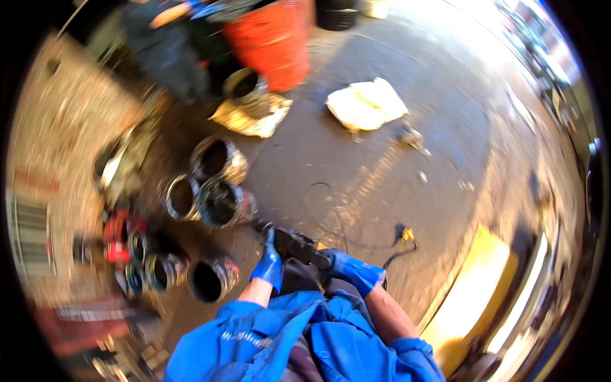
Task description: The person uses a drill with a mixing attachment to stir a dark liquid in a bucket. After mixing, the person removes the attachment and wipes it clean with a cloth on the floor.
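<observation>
Both of my hands wear blue gloves and are in front of my waist. Between them is a long, dark tool (296, 245) with a bit of yellow near its right end; motion blur hides its exact kind. My left hand (270, 262) is closed on its left part, thumb pointing forward. At the right end, my right hand (352, 270) is closed round it, fingers partly hidden. A thin dark cable (366, 246) lies on the floor ahead, running to a small yellow piece (406, 234).
Open-topped, stained buckets (223, 202) stand at left, with smaller cans (162, 270) nearer. A red drum (270, 48) is far left, beside a co-worker in dark clothes (165, 54). Pale sacks (366, 105) lie ahead. To the right is a long yellow panel (471, 296).
</observation>
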A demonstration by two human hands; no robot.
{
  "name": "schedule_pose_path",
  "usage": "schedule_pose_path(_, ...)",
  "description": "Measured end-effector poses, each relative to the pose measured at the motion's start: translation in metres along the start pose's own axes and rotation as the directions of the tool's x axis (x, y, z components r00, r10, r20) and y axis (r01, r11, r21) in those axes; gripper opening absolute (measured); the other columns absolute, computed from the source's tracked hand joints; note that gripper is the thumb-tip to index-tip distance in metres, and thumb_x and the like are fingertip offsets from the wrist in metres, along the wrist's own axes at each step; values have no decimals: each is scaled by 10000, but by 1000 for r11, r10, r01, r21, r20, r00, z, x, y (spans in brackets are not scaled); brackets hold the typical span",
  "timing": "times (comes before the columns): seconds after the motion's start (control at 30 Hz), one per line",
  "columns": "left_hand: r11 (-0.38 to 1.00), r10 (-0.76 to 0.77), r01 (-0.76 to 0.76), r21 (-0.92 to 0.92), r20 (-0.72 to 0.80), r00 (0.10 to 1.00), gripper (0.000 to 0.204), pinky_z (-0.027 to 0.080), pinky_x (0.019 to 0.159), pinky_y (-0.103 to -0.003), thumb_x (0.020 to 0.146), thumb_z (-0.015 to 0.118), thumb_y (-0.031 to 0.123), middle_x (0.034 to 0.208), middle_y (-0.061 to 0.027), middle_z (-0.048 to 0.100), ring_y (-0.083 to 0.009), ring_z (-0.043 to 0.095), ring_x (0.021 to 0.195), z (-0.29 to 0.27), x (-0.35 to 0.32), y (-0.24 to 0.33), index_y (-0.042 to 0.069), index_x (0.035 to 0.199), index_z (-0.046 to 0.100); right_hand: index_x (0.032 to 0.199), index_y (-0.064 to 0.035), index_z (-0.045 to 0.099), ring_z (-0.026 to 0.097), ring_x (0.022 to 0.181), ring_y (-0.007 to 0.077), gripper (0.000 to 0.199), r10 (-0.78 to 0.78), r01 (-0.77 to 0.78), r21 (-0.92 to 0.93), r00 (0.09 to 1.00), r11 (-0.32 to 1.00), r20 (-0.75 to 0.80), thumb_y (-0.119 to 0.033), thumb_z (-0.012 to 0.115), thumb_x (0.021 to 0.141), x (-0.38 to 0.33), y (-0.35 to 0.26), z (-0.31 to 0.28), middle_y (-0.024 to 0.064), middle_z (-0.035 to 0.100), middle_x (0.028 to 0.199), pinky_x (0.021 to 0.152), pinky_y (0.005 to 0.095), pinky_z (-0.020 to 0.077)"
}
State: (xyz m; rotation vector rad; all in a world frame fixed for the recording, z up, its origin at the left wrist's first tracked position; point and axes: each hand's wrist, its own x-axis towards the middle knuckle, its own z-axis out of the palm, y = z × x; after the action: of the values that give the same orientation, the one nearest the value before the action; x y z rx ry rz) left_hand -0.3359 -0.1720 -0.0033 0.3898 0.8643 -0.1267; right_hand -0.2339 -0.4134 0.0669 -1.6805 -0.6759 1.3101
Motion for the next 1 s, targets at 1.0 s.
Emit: schedule_pose_path(1.0,848,-415,428,314,-112,903,505,561,921,-515,925,659,506,1073,-156,711,-335,701,978,244,144,-154,72,1181,621,1012,-102,688,697,856,301,183,56,49,93,502,994,-863,-151,681,836,-154,121,-26,120,707,907,762,391,552)
